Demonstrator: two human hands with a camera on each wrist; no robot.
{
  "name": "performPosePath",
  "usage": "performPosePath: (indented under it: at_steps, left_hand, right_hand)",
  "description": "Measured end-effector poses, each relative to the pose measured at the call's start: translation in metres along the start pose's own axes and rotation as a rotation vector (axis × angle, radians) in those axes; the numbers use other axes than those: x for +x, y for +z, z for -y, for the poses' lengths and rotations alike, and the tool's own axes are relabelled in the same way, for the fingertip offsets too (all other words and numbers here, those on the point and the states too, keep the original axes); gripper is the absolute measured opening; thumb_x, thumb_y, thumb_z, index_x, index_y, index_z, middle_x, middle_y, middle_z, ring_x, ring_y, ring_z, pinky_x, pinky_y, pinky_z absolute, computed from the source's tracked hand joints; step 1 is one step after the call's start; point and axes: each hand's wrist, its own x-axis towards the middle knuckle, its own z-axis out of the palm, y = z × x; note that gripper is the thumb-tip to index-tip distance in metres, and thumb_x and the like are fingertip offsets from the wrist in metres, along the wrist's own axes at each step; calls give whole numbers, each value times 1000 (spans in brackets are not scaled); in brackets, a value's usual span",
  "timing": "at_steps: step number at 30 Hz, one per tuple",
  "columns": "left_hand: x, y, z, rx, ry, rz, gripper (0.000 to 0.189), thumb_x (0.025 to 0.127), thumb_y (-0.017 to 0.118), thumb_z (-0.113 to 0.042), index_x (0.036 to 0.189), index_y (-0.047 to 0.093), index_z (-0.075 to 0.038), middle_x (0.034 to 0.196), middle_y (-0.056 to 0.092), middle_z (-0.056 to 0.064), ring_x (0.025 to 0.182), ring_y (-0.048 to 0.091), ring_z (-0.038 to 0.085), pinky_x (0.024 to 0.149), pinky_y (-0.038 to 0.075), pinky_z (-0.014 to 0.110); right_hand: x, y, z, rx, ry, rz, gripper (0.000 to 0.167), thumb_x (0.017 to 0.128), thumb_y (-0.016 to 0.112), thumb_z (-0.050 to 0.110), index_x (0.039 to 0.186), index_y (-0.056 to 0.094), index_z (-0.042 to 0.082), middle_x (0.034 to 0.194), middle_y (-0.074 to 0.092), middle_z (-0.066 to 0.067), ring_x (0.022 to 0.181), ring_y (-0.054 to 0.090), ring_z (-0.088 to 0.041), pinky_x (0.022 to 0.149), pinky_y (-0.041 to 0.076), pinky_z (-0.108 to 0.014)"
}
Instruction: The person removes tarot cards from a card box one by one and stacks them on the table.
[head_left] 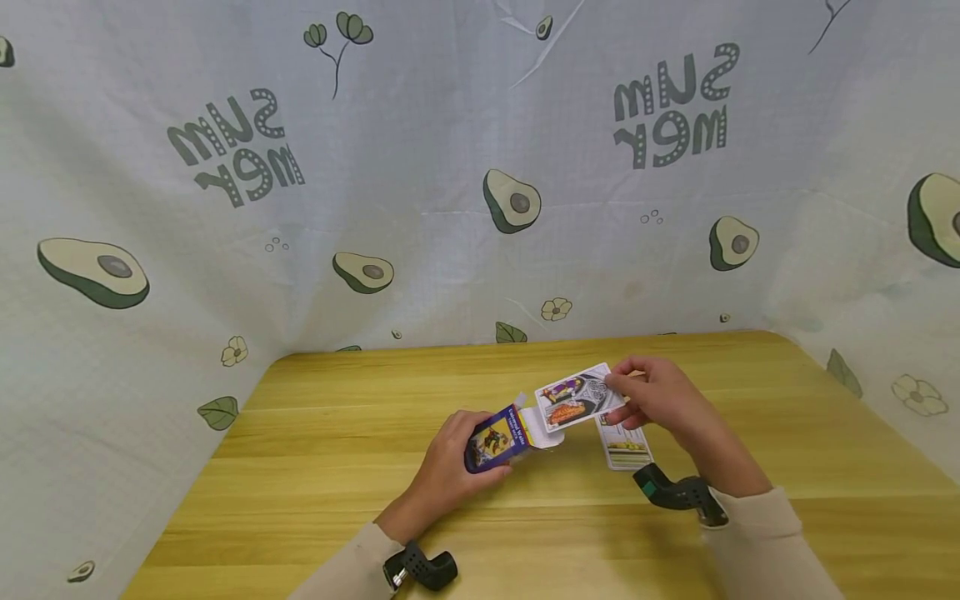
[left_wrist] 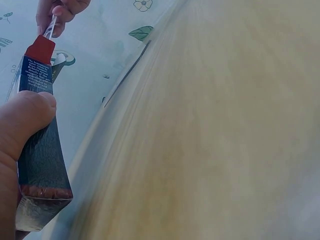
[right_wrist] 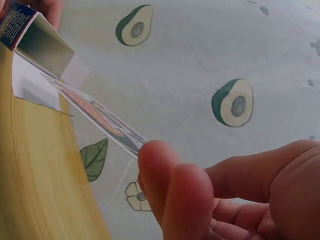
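Observation:
My left hand (head_left: 456, 454) grips a blue tarot card box (head_left: 497, 442) with a picture on its front. The box's end flap (right_wrist: 37, 82) hangs open toward the right, and the inside that shows in the right wrist view is hollow. Between thumb and fingertips, my right hand (head_left: 660, 398) pinches a picture card (head_left: 579, 397) by its right end. The card's other end lies right at the box's open mouth, over the flap. Beneath the right hand, more cards (head_left: 628, 450) lie on the table, partly hidden by the hand and the held card.
The wooden table (head_left: 337, 433) carries everything, and its far edge meets a pale cloth (head_left: 420, 167) printed with avocados and lettering. The cloth rises at the back and along both sides. A black wrist camera (head_left: 420, 567) sits on the left sleeve, another (head_left: 678, 492) on the right.

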Motion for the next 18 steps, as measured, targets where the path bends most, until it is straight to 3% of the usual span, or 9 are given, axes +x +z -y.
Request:
performPosePath:
  at_steps: [9,18]
  left_hand:
    - [0,-1,-1,3,4,-6,67,75,81,-40,131,52,-17,116,53,-5,100,50,8,83,48,29]
    - [-1,0,0,-2,8,-10,67,75,82,-39,131,52,-17,115,53,-5,100,50,7,84,48,29]
  right_hand:
    - [-2,-2,0,47,10,20,33,100,50,18,122,41,-7,99,63,-23,66,69,-24,62,56,-32]
    - [-3,-4,-4,-58,-52,-45,41,94,59,13,124,41,-7,95,69,-20,70,64,-23,66,56,-32]
